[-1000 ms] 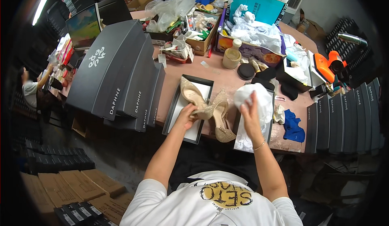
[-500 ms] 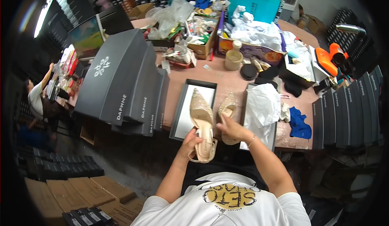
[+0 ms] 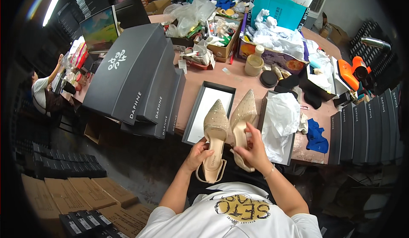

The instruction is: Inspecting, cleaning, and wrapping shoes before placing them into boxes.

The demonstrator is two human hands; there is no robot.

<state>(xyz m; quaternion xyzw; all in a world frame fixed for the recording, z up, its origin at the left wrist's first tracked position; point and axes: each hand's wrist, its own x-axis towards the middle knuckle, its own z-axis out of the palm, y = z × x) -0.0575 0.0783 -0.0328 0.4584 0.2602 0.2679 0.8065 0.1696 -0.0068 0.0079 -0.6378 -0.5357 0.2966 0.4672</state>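
My left hand [image 3: 198, 154] grips a beige pointed slingback shoe [image 3: 215, 131] by its heel end, sole side down, toe pointing away. My right hand [image 3: 254, 149] holds the matching second shoe [image 3: 243, 116] beside it, toe also pointing away. Both shoes hover above the table's near edge, side by side and nearly touching. Just beyond them lies an open dark shoe box [image 3: 209, 105] with a white lining. To the right, another box half [image 3: 290, 148] holds crumpled white tissue paper [image 3: 280, 120].
A stack of slanted grey shoe boxes [image 3: 136, 78] fills the table's left side. Clutter covers the far side: plastic bags, a cardboard tray [image 3: 221, 50], a teal bag [image 3: 279, 10]. A blue cloth [image 3: 316, 136] lies at right. Another person [image 3: 44, 95] sits far left. Cartons [image 3: 76, 195] lie on the floor.
Both hands left the tissue paper and box, and drew the two shoes toward me. The shoes now sit side by side, toes pointing away, over the table edge.
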